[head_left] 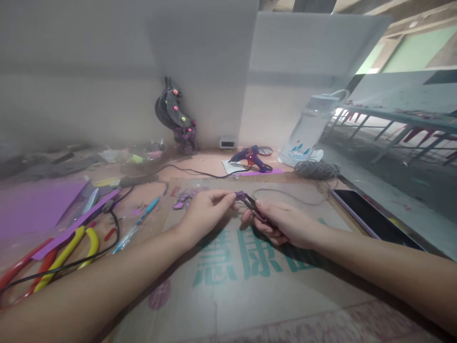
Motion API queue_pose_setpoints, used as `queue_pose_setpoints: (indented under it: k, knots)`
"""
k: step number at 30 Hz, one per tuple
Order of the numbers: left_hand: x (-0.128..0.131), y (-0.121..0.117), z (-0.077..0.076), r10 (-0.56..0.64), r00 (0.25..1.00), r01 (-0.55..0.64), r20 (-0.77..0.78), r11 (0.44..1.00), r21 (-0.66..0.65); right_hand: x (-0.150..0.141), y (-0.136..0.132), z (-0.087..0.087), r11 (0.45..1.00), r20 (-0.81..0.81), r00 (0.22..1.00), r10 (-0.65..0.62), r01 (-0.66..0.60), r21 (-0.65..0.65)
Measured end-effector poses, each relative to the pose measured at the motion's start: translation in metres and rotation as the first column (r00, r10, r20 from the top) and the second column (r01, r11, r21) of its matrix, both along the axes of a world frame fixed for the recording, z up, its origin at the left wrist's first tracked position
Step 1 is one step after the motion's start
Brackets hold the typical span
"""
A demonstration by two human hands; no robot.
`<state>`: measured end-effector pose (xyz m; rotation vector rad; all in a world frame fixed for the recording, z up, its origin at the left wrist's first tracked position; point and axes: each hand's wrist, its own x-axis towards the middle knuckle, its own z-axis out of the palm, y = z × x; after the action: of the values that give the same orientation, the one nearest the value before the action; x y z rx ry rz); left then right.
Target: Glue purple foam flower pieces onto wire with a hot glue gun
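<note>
My left hand pinches a small purple piece between thumb and fingertips, above the middle of the cardboard. Closed around a dark slim two-pronged tool is my right hand; the tool's tips meet the purple piece. Whether it is scissors or tweezers I cannot tell, since the fingers cover its rear part. Several small purple pieces lie just left of my left hand. A thin grey cord curves across the cardboard behind my right hand.
A glue gun with a red light lies behind my hands. Right of it are a water bottle, grey yarn and a phone. Pliers, a pen and purple sheets lie left. A decorated dark crescent stands behind.
</note>
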<state>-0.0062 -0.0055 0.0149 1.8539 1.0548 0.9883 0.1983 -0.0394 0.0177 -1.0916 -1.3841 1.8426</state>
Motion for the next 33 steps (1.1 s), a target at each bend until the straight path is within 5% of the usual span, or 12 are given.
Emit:
queue_pose_setpoints:
  k: [4,14,24,33]
  knots:
    - [-0.0009,0.0019,0.0016,0.028,0.997,-0.017,-0.072,0.988,0.151,0.0003,0.0009,-0.0005,1.000,-0.017,1.000,0.022,-0.022,0.008]
    - [-0.0005,-0.0003,0.0006,0.075,0.982,-0.028,-0.175,0.966,0.258,-0.0001,0.0002,0.0012,0.999,-0.045,0.999,0.001,-0.003,-0.046]
    - [-0.0001,0.0002,0.0016,0.085,0.987,-0.052,-0.139,0.973,0.226,0.0008,0.0012,0.0043,0.998,-0.001,1.000,0.023,-0.023,-0.063]
    - [0.0026,-0.0010,-0.0003,0.132,0.991,-0.131,-0.024,0.991,0.015,0.0013,-0.0004,0.0012,0.999,0.030,1.000,0.005,-0.006,0.033]
